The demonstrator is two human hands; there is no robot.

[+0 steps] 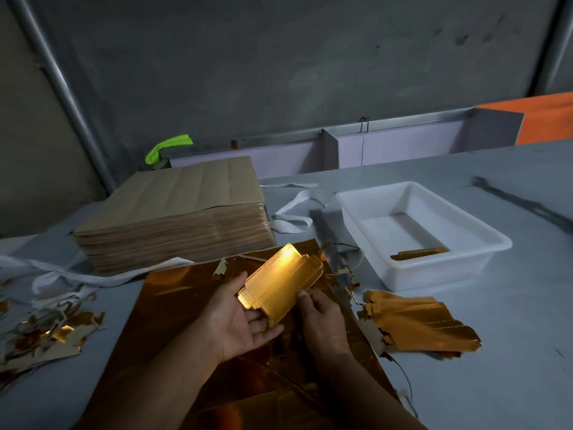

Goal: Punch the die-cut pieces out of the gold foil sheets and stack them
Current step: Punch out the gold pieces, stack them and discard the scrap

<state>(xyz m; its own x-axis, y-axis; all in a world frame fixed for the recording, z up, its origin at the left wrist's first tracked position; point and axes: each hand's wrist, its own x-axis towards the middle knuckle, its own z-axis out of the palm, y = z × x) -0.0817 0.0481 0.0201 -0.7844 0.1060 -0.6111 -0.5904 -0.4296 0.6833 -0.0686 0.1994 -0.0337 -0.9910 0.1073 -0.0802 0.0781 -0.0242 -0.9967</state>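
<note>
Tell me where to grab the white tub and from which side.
Take the tub by the lip along its near short wall, coming from the front, fingers hooked under. The lip juts out all round and that end lies nearest; the smooth sloping walls likely offer little hold.

gold die-cut piece [280,282], white tray [424,237]
</note>
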